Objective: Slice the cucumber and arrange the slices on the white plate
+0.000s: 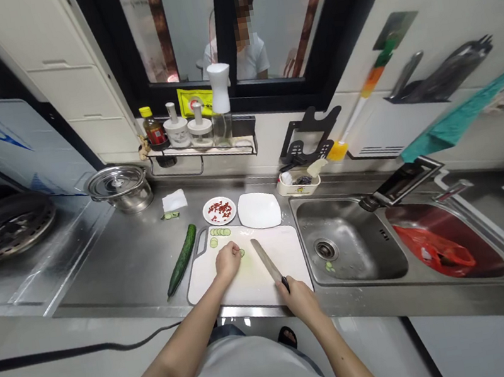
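Note:
My right hand is wrapped round the dark handle of a kitchen knife, its blade pointing away from me over the white cutting board. Over the board's middle, my left hand is closed, with a thin cucumber slice at its fingertips. Several cucumber slices lie in a row at the board's far left corner, and another slice lies just in front of them. A whole cucumber rests on the steel counter to the left of the board.
Behind the board stand a small plate of chopped red pieces and a white square dish. A sink with a black faucet is on the right, a red plastic bag in its second basin. A lidded pot stands back left.

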Demonstrator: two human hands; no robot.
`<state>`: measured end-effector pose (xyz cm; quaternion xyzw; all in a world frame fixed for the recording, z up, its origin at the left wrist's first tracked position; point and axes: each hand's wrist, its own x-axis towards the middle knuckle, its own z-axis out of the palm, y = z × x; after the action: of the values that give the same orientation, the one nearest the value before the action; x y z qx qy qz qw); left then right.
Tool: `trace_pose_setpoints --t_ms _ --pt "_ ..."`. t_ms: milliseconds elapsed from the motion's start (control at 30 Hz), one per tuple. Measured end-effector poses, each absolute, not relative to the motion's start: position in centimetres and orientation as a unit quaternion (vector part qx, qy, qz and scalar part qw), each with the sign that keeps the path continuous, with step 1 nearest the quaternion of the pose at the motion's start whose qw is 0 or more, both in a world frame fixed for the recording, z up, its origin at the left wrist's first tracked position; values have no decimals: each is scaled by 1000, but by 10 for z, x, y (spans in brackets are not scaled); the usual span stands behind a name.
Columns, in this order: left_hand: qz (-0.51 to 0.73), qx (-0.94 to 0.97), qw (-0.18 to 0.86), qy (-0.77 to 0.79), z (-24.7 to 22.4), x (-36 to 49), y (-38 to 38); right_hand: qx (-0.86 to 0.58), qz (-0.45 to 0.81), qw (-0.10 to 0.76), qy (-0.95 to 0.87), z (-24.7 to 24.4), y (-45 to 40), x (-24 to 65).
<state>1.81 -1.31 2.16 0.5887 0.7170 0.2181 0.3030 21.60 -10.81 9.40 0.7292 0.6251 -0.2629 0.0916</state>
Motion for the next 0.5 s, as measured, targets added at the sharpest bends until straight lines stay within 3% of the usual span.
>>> trace_pose_setpoints --t_ms 167,500 --pt "259 546 319 730 19 6 -17 725 -262 99 629 96 -107 216" --pt "274 491 253 788 17 -46 -5 729 -269 98 622 98 -106 215"
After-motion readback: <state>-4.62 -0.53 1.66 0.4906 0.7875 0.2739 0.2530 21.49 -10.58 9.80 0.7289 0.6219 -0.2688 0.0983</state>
